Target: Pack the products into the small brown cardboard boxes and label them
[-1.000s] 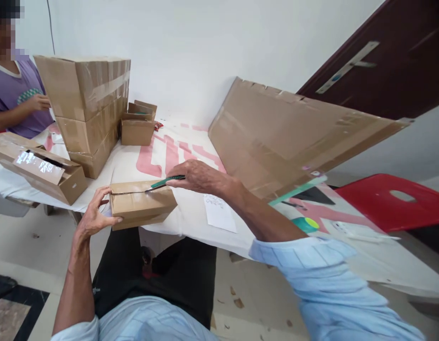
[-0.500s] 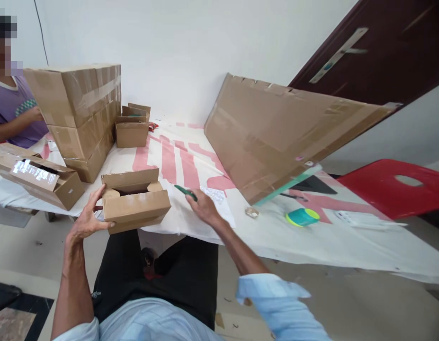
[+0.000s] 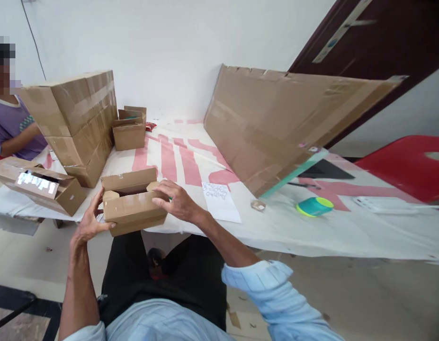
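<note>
An open-topped cardboard box sits at the table's front edge, its back flap raised and small end flaps showing. My left hand grips its left end, thumb low on the front wall and fingers up along the side. At the right end, my right hand has its fingers and thumb over the top edge and a small flap. A bit of green shows beneath that hand; whether it is held or lying on the table, I cannot tell. A sheet of paper with drawn loops lies to the right.
Stacked cartons, another open box and a long box stand left. A large cardboard panel leans at right, near a teal and yellow tape roll and a power strip. A co-worker sits far left.
My right hand has moved left from beside the paper onto the box's right end. The green tool it held is now mostly hidden. My left hand keeps its grip; the view has shifted slightly.
</note>
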A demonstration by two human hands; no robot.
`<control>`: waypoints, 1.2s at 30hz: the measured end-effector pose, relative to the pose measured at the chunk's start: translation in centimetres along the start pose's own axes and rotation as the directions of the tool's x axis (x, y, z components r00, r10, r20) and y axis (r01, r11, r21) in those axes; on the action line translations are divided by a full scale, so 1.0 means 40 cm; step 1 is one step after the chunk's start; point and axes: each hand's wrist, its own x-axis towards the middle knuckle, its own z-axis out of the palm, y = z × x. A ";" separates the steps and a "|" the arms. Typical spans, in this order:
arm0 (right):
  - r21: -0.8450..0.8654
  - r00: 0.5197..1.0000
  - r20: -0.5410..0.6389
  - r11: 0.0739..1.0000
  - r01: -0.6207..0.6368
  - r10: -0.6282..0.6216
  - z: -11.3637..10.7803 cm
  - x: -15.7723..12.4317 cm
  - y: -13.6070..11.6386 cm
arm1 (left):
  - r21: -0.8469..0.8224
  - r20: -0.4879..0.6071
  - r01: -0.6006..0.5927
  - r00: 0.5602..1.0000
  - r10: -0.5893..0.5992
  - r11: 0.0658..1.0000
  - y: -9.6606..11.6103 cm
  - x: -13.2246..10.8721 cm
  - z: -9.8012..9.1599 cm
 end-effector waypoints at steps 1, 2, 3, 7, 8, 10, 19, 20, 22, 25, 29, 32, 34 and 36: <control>0.001 0.999 0.006 0.999 0.038 -0.038 0.000 -0.003 -0.029 | -0.004 -0.009 -0.004 1.000 0.004 1.000 -0.002 -0.001 0.002; -0.007 0.998 0.008 0.998 0.070 -0.070 0.001 -0.014 -0.056 | -0.005 -0.016 -0.010 1.000 0.010 1.000 -0.005 -0.002 0.005; -0.023 0.995 0.018 0.995 0.099 -0.099 0.003 -0.030 -0.079 | -0.005 -0.022 -0.016 1.000 0.016 1.000 -0.007 -0.002 0.007; -0.129 0.978 0.093 0.972 0.197 -0.186 0.019 -0.099 -0.124 | 0.006 -0.039 -0.036 0.999 0.036 0.999 -0.012 -0.003 0.020; -0.147 0.978 0.103 0.969 0.197 -0.183 0.025 -0.106 -0.124 | 0.006 -0.043 -0.040 0.998 0.040 0.999 -0.013 -0.004 0.023; -0.170 0.982 0.125 0.972 0.162 -0.142 0.036 -0.098 -0.114 | 0.004 -0.048 -0.047 0.998 0.047 0.999 -0.015 -0.005 0.027; -0.357 0.768 0.619 0.930 0.089 0.164 0.037 0.128 -0.105 | 0.011 -0.061 -0.059 0.996 0.059 0.998 -0.023 -0.018 0.032; -0.456 0.732 0.634 0.885 0.095 0.248 0.032 0.145 -0.111 | 0.005 -0.064 -0.057 0.996 0.057 0.998 -0.022 -0.018 0.033; -0.616 0.669 0.630 0.779 0.119 0.395 0.024 0.169 -0.119 | -0.007 -0.062 -0.056 0.997 0.056 0.998 -0.023 -0.017 0.035; -0.678 0.569 0.659 0.716 0.167 0.491 0.028 0.194 -0.118 | -0.014 -0.054 -0.056 0.997 0.056 0.998 -0.025 -0.014 0.037; -0.628 0.461 0.740 0.748 0.212 0.490 0.063 0.221 -0.101 | -0.012 -0.051 -0.070 0.996 0.069 0.997 -0.026 -0.014 0.040; -0.615 0.437 0.761 0.747 0.252 0.479 0.085 0.234 -0.091 | 0.004 -0.054 -0.078 0.996 0.078 0.997 -0.028 -0.017 0.044; -0.592 0.427 0.780 0.761 0.267 0.457 0.089 0.234 -0.086 | 0.012 -0.056 -0.077 0.995 0.078 0.997 -0.031 -0.018 0.046; -0.563 0.422 0.798 0.782 0.268 0.430 0.087 0.227 -0.079 | 0.009 -0.056 -0.081 0.995 0.081 0.997 -0.034 -0.018 0.048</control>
